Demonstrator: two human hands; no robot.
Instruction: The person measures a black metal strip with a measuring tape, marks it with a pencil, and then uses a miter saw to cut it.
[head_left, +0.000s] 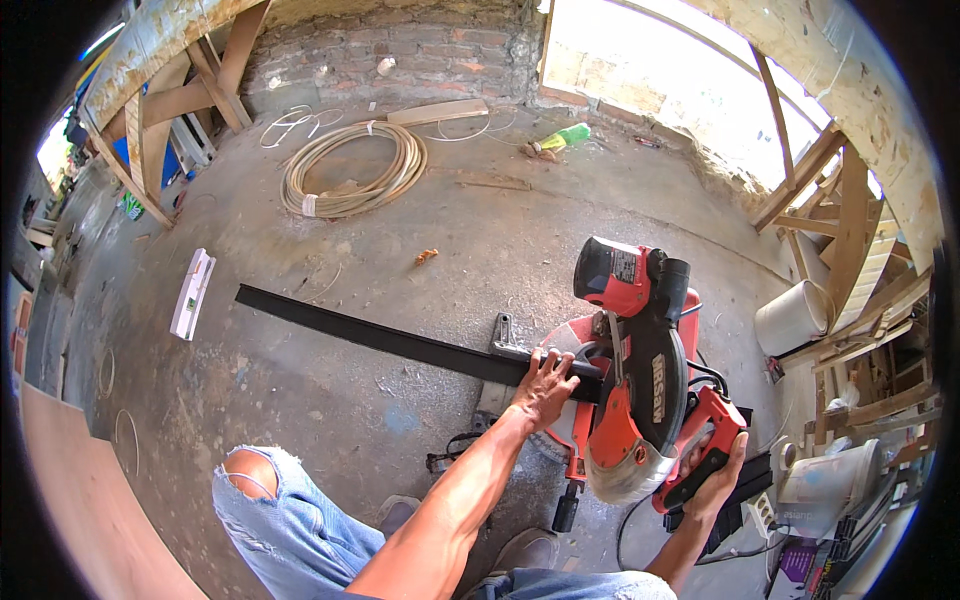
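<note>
A long black profile bar (370, 335) lies across the base of a red and black miter saw (655, 375), its free end reaching out to the left over the floor. My left hand (545, 388) presses the bar down against the saw, fingers bent over it just left of the blade guard. On the right, my right hand (716, 482) is wrapped round the saw's red and black handle (697, 455). The saw head's guard covers the blade, and the spot where blade and bar meet is hidden.
A coiled hose (352, 170) and a green bottle (567, 137) lie farther back. Left stands a pale level-like piece (192, 295). Wooden trestles (848, 200) flank both sides. Right are white buckets (793, 318), cables and a power strip (761, 512). My knees are close below.
</note>
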